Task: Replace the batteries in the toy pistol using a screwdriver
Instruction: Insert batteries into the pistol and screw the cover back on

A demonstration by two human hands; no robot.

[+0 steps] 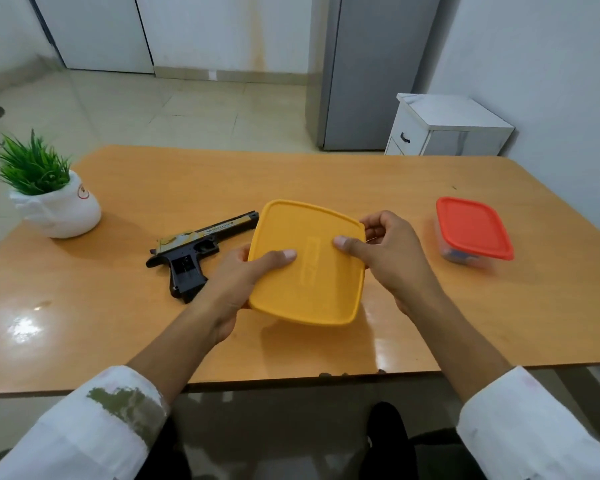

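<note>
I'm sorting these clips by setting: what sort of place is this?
Likely a home kitchen or dining room: a tall grey fridge, a wooden table, a yellow-lidded box and a red-lidded box.

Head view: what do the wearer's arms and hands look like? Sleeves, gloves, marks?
The left hand and right hand are bare: no gloves, rings or watch visible. Each arm wears a white sleeve that ends partway up the forearm. The left sleeve has a large olive-green stain near the cuff; the right sleeve shows only faint pinkish smudges.
</note>
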